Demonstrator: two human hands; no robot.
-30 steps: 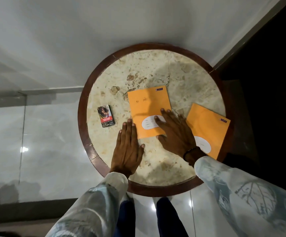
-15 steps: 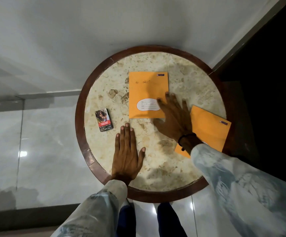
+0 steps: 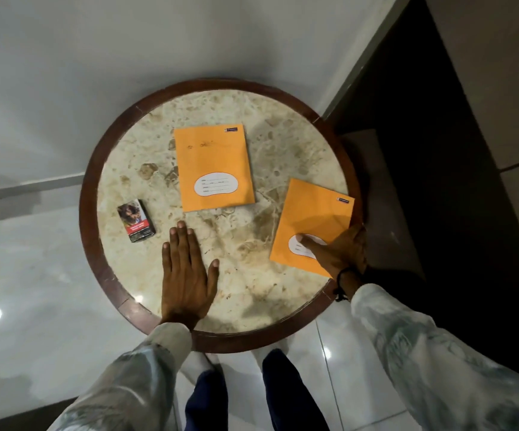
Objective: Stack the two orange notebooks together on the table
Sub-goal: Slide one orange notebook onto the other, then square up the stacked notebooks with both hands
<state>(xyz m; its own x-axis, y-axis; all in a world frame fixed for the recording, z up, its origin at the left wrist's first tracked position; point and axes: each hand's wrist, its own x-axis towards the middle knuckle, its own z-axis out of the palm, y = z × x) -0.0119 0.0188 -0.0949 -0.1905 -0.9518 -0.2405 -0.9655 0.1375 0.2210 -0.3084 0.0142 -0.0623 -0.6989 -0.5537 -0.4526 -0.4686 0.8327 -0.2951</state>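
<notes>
Resting on round marble table (image 3: 283, 126), notebooks (image 3: 213, 166) apart

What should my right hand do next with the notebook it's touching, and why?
Probably grip the right notebook and lift it toward the centre notebook. The right hand rests on its near corner, and the two notebooks lie apart on the table, not yet stacked.

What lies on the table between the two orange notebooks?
Nothing: in the head view, only bare marble tabletop separates the middle notebook from the right notebook, which do not touch.
</notes>
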